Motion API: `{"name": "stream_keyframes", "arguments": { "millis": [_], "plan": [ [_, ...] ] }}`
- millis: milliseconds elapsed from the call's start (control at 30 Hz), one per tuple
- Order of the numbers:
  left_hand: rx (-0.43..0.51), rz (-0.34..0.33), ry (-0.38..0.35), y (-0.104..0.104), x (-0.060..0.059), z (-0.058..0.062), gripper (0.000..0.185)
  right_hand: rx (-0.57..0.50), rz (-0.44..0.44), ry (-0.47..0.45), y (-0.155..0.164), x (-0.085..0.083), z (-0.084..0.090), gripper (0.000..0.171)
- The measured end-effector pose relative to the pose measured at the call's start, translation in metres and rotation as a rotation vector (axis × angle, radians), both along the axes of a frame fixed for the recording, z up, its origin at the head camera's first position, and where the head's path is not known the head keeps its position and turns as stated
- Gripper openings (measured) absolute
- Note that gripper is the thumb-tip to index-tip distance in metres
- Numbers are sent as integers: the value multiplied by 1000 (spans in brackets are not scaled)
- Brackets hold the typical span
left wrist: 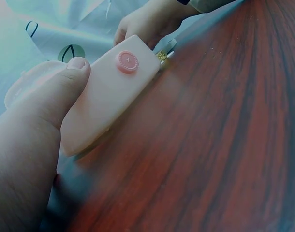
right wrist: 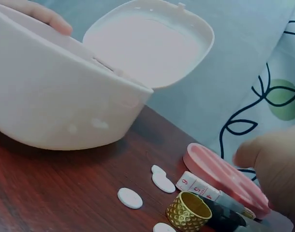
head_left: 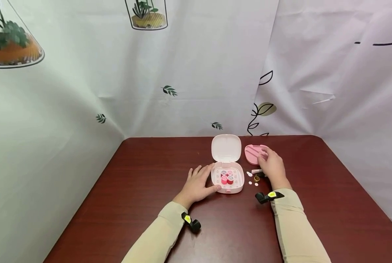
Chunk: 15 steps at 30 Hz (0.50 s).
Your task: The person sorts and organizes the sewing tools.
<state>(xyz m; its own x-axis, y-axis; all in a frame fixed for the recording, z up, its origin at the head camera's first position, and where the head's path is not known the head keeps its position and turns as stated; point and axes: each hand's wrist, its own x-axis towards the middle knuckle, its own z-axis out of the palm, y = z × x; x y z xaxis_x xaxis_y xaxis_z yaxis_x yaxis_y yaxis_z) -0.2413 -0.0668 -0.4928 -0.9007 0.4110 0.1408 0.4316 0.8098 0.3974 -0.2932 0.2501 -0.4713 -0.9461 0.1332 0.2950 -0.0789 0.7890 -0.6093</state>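
A pale pink sewing box (head_left: 213,179) stands on the table with its lid (head_left: 226,148) raised. Inside are several thread spools (head_left: 224,179) in pink, red and grey. My left hand (head_left: 197,184) rests against the box's left side, fingers spread along the rim and thumb at the front corner. In the left wrist view the thumb lies over the edge near a round pink clasp (left wrist: 127,62). To the right of the box, my right hand (head_left: 272,166) holds the edge of a pink oval tray (head_left: 251,153), its fingertips over the tray's right part.
Beside the box lie several white buttons (right wrist: 130,198), a gold thimble (right wrist: 188,211), a tape measure (right wrist: 198,185) with red numbers and a black item (right wrist: 220,215). Patterned white cloth (head_left: 189,65) hangs behind the dark red wooden table (head_left: 143,204).
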Motion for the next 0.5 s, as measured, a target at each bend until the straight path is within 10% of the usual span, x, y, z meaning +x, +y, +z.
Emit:
{"name": "stream_keyframes", "arguments": {
  "millis": [500],
  "plan": [
    [7,-6,15,0,0,-1,93,99,-128,-98,-2,-4,-4,47]
  ]
}}
